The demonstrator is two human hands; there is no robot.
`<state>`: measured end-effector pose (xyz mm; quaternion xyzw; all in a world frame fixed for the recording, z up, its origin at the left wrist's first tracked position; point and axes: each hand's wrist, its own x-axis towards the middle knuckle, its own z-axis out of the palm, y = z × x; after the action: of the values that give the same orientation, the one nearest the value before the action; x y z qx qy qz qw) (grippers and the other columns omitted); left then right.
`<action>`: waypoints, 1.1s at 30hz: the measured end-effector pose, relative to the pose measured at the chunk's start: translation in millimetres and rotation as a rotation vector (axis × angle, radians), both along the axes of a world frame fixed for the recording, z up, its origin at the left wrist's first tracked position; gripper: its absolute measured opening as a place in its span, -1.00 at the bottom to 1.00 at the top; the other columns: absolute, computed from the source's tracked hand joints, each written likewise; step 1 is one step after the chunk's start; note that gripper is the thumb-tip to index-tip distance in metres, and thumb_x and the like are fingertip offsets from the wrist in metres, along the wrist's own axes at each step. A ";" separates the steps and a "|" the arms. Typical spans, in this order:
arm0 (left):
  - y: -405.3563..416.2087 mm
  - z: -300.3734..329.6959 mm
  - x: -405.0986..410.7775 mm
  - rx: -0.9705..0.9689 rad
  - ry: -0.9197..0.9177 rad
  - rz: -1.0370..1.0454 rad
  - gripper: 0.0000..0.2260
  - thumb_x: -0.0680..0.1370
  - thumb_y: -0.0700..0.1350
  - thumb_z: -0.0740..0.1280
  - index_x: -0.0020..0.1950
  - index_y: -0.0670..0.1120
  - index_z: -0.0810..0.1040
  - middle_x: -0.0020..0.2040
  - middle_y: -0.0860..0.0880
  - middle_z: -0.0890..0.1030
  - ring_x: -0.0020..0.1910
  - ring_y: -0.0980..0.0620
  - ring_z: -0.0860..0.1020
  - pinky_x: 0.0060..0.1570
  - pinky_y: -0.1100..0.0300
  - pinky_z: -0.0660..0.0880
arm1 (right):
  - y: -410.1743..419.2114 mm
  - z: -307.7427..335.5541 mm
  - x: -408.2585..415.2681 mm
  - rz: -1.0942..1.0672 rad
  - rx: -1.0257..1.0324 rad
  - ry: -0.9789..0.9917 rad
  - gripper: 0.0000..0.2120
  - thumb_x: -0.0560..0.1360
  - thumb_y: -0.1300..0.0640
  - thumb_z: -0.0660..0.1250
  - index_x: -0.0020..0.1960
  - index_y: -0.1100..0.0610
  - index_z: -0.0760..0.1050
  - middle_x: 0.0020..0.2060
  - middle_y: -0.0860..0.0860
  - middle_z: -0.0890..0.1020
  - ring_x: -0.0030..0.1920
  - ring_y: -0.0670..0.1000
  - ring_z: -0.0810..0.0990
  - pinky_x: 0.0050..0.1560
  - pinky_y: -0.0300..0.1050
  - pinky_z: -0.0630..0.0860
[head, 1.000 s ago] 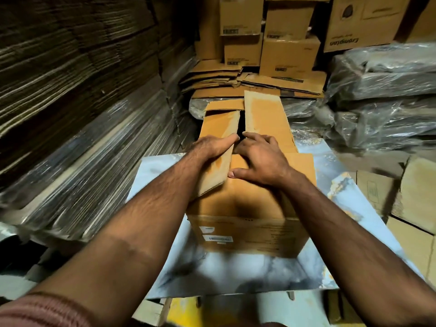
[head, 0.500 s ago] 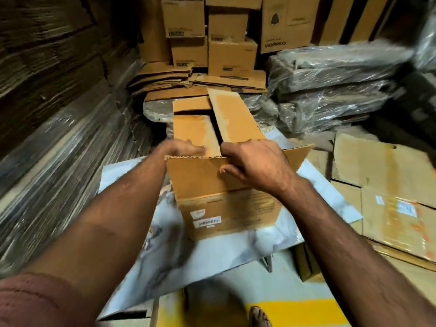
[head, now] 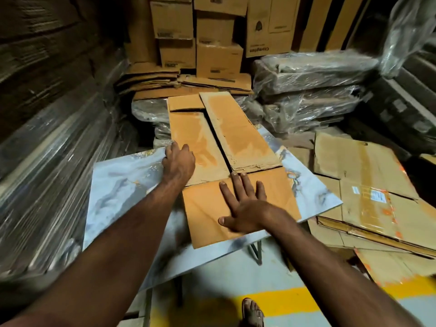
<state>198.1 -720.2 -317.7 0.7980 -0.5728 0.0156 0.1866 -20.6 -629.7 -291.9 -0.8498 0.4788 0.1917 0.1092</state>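
Observation:
A brown cardboard box lies pressed flat on a small marble-patterned table, its long flaps pointing away from me. My right hand presses flat on the near panel with fingers spread and straight. My left hand rests on the left flap near the box's left edge, fingers bent over the cardboard; whether they curl round the edge is hard to tell.
Flattened cartons are piled on the floor at right. Plastic-wrapped bundles and stacked boxes stand behind the table. Wrapped cardboard stacks wall the left. A sandalled foot stands on the yellow-striped floor.
The box stood upright a second ago with both hands at its top opening. It has since collapsed flat onto the table, and my right hand has spread open on it.

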 end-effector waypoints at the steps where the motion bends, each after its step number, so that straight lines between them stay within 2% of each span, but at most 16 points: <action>1: 1.5 -0.7 0.4 -0.019 -0.009 -0.014 -0.76 0.64 -0.10 0.14 0.17 -0.13 0.54 0.25 -0.20 0.45 0.30 -0.20 0.37 0.08 -0.14 0.47 | -0.3 -10.6 2.0 -0.006 -0.029 0.028 -0.08 0.54 -0.39 0.07 0.53 -0.04 -0.49 0.34 0.08 -0.64 0.40 0.17 -0.63 0.43 0.40 -0.33; 3: 3.3 -0.5 3.5 -0.044 -0.048 -0.049 -0.75 0.62 -0.10 0.15 0.10 -0.15 0.58 0.15 -0.18 0.51 0.24 -0.18 0.42 0.08 -0.09 0.48 | 1.1 -16.1 6.8 -0.020 -0.039 0.069 -0.01 0.51 -0.43 0.09 0.51 -0.01 -0.52 0.24 0.09 -0.70 0.32 0.17 -0.68 0.41 0.43 -0.35; 4: 2.4 -0.8 5.4 -0.048 -0.086 -0.066 -0.74 0.61 -0.10 0.14 0.08 -0.15 0.59 0.12 -0.16 0.53 0.22 -0.17 0.43 0.11 -0.06 0.47 | 0.9 -14.3 9.4 -0.028 -0.027 0.079 -0.01 0.50 -0.45 0.08 0.51 -0.01 -0.52 0.26 0.09 -0.69 0.34 0.18 -0.67 0.41 0.44 -0.35; 8: 3.1 2.5 1.7 -0.047 -0.150 -0.109 -0.76 0.60 -0.11 0.18 0.08 -0.16 0.60 0.12 -0.14 0.55 0.23 -0.15 0.42 0.17 -0.02 0.42 | -7.3 16.8 17.2 -0.074 0.047 0.001 -0.16 0.54 -0.45 -0.06 0.57 -0.09 -0.39 0.53 0.09 -0.43 0.53 0.18 -0.44 0.46 0.37 -0.31; 11: 4.4 5.2 -4.6 -0.001 -0.182 -0.110 -0.75 0.61 -0.10 0.18 0.14 -0.16 0.59 0.15 -0.13 0.55 0.25 -0.13 0.41 0.23 0.03 0.37 | -23.1 42.7 26.5 -0.123 0.041 -0.184 -0.26 0.56 -0.41 -0.17 0.60 -0.08 -0.28 0.56 0.05 -0.34 0.56 0.11 -0.35 0.49 0.31 -0.31; 15: 3.1 4.2 -5.2 0.037 -0.089 -0.082 -0.71 0.55 -0.03 0.26 0.23 -0.11 0.53 0.22 -0.10 0.51 0.31 -0.11 0.38 0.28 0.02 0.40 | -61.6 57.5 63.0 -0.139 0.013 -0.511 -0.31 0.63 -0.30 -0.13 0.62 0.03 -0.19 0.59 0.13 -0.21 0.59 0.10 -0.22 0.54 0.20 -0.21; 18: -7.4 -9.1 1.8 0.086 -0.092 -0.036 -0.49 0.52 0.02 -0.01 0.40 -0.12 0.40 0.35 -0.14 0.44 0.36 -0.17 0.36 0.35 -0.04 0.35 | -99.6 51.4 94.1 -0.158 0.057 -0.668 -0.33 0.65 -0.26 -0.08 0.62 0.08 -0.12 0.60 0.16 -0.11 0.60 0.13 -0.14 0.56 0.09 -0.13; 20: -13.9 -16.1 8.0 0.126 -0.126 -0.007 -0.38 0.48 0.05 -0.09 0.49 -0.12 0.33 0.45 -0.18 0.36 0.45 -0.21 0.28 0.41 -0.11 0.27 | -119.5 39.2 106.9 -0.179 0.094 -0.690 -0.32 0.65 -0.27 -0.10 0.62 0.10 -0.10 0.60 0.17 -0.07 0.60 0.13 -0.12 0.57 0.07 -0.13; 24: -9.7 -6.7 3.5 0.154 -0.174 0.016 -0.44 0.59 0.02 -0.12 0.54 -0.16 0.25 0.50 -0.22 0.30 0.53 -0.25 0.14 0.48 -0.14 0.18 | -143.4 11.3 114.4 -0.296 0.125 -0.648 -0.31 0.62 -0.31 -0.17 0.61 0.06 -0.04 0.60 0.17 -0.01 0.59 0.16 -0.08 0.54 0.22 -0.09; 26: -12.7 -10.4 4.1 0.155 -0.161 0.022 -0.44 0.60 0.03 -0.16 0.53 -0.15 0.24 0.51 -0.24 0.27 0.54 -0.26 0.12 0.48 -0.14 0.18 | -146.3 1.0 114.8 -0.313 0.174 -0.621 -0.36 0.63 -0.25 -0.19 0.60 0.08 0.00 0.58 0.20 0.03 0.57 0.24 -0.06 0.52 0.29 -0.09; 28: -14.0 -10.7 5.2 0.227 -0.173 0.001 -0.36 0.55 0.05 -0.27 0.58 -0.14 0.13 0.54 -0.24 0.22 0.56 -0.27 0.03 0.48 -0.18 0.13 | -144.5 -4.5 116.5 -0.344 0.070 -0.666 -0.48 0.70 -0.07 -0.13 0.58 0.14 0.12 0.52 0.33 0.16 0.50 0.45 0.08 0.48 0.38 0.01; 30: -12.4 -4.7 1.9 0.282 -0.155 -0.023 -0.44 0.62 0.05 -0.14 0.61 -0.10 0.00 0.58 -0.22 0.09 0.57 -0.27 -0.06 0.50 -0.17 0.11 | -137.5 -2.0 117.3 -0.311 -0.117 -0.631 -0.51 0.69 -0.02 -0.05 0.50 0.23 0.29 0.41 0.44 0.30 0.41 0.54 0.21 0.42 0.42 0.18; 33: -13.0 9.2 -4.7 0.298 -0.138 -0.052 -0.46 0.65 0.04 0.02 0.60 -0.11 0.04 0.58 -0.20 0.08 0.58 -0.22 -0.07 0.49 -0.12 0.09 | -144.1 8.8 116.8 -0.282 -0.180 -0.520 -0.34 0.67 -0.19 -0.04 0.58 0.25 0.06 0.55 0.34 -0.01 0.56 0.31 -0.08 0.52 0.18 -0.01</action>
<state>193.4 -733.2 -308.5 0.7988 -0.6007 -0.0197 0.0268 96.2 -773.8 -283.1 -0.8017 0.5630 -0.0924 0.1780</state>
